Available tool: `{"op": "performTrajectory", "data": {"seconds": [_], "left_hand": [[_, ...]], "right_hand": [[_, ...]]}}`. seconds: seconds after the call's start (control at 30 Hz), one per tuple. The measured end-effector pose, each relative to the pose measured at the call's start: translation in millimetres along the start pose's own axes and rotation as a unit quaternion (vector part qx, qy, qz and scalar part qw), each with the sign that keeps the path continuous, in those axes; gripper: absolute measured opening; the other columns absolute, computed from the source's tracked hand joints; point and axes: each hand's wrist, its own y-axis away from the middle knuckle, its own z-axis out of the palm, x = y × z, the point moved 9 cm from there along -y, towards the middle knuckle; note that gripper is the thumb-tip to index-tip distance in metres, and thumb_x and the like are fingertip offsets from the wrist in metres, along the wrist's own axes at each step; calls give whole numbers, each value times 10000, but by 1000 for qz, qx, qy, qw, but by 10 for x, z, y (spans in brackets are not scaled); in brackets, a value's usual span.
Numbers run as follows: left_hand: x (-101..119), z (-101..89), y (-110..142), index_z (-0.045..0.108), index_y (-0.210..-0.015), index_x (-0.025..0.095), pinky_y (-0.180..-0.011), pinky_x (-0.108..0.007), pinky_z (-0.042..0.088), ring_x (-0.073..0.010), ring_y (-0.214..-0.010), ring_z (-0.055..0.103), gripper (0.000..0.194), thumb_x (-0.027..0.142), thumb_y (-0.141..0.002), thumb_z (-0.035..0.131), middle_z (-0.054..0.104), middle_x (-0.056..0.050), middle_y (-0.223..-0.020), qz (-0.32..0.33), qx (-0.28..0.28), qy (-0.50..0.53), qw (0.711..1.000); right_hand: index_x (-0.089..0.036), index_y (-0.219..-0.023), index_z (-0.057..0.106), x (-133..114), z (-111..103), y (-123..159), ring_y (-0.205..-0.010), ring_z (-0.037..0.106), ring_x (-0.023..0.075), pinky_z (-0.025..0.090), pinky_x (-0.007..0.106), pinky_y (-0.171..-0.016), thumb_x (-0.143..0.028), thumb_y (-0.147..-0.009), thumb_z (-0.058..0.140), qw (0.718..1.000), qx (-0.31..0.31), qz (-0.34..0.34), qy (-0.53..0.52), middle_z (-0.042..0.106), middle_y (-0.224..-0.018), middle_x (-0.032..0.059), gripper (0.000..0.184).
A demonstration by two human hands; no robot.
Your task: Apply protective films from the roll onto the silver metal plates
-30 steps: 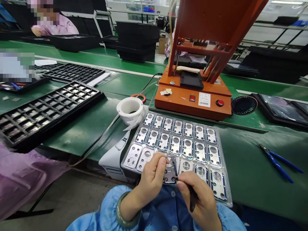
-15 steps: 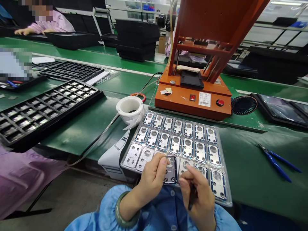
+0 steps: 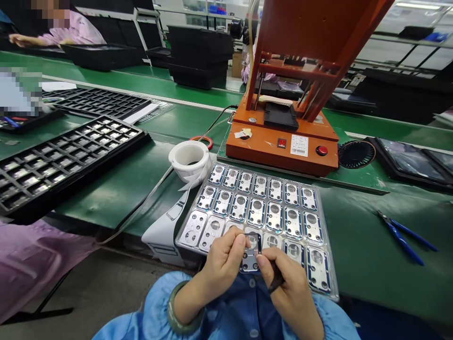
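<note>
My left hand (image 3: 226,255) pinches a small silver plate with a dark blue border (image 3: 252,264) by its upper left edge, thumb on top. The plate has a round mark and small holes. My right hand (image 3: 288,276) is closed around a dark slim tool (image 3: 276,279), whose kind I cannot make out. Its thumb and forefinger meet at the plate's right edge. Just beyond both hands lies a clear plastic tray (image 3: 327,222), filled with rows of similar silver plates. Some plates in its near row are hidden behind my hands.
An orange press (image 3: 283,151) stands behind the tray. Left of the tray are a white tape roll (image 3: 187,156) with a hanging strip and a black compartment tray (image 3: 71,165). Blue-handled pliers (image 3: 405,238) lie right. A person in pink (image 3: 83,28) sits across the green bench.
My right hand has moved left and in to the plate, its thumb and forefinger now at the plate's edge. The left hand keeps its hold. The whole view has shifted slightly.
</note>
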Motion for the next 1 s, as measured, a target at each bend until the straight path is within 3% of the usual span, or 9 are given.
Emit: {"op": "performTrajectory", "data": {"seconds": [0.17,0.3,0.5,0.67,0.83,1.0], "left_hand": [[83,-8,-33,513,-679,180,-479,-213,346,-89,-467,400,404,421,-940,319,417,41,-517,25,-12,-9,1000],[149,75,-28,522,-659,174,-498,-214,355,-91,-496,422,372,355,-925,336,463,24,-548,69,-75,-54,993],[183,124,-12,461,-596,182,-494,-211,331,-85,-477,409,356,303,-912,351,421,37,-515,101,-108,-102,984],[255,127,-9,415,-586,190,-469,-193,326,-81,-449,427,339,261,-908,338,423,41,-495,144,-107,-120,976],[178,171,28,365,-591,189,-463,-194,281,-72,-440,395,320,250,-905,366,378,54,-489,206,-111,-145,961],[103,229,-1,348,-599,188,-461,-195,260,-71,-452,372,321,263,-911,344,333,54,-506,185,-145,-113,965]], "right_hand": [[-205,-786,563,46,-36,-2,-550,532,94,399,203,-526,-234,-926,499,999,2,28,-27,565,-646,-37,157],[-208,-897,598,107,-88,-5,-557,555,94,432,187,-531,-255,-924,500,997,14,57,-56,605,-693,-36,112],[-196,-734,553,139,-49,-33,-504,477,88,369,196,-485,-288,-929,475,994,-14,91,-65,510,-591,-46,228],[-184,-705,556,168,5,-35,-518,472,88,365,189,-491,-319,-900,492,989,-24,117,-86,519,-591,-36,246],[-176,-669,555,197,58,-48,-526,480,86,374,182,-509,-340,-884,515,992,-35,98,-76,539,-585,-31,273],[-175,-656,556,279,65,-45,-514,472,84,359,176,-492,-377,-888,509,991,-23,116,-67,523,-556,-37,311]]}}
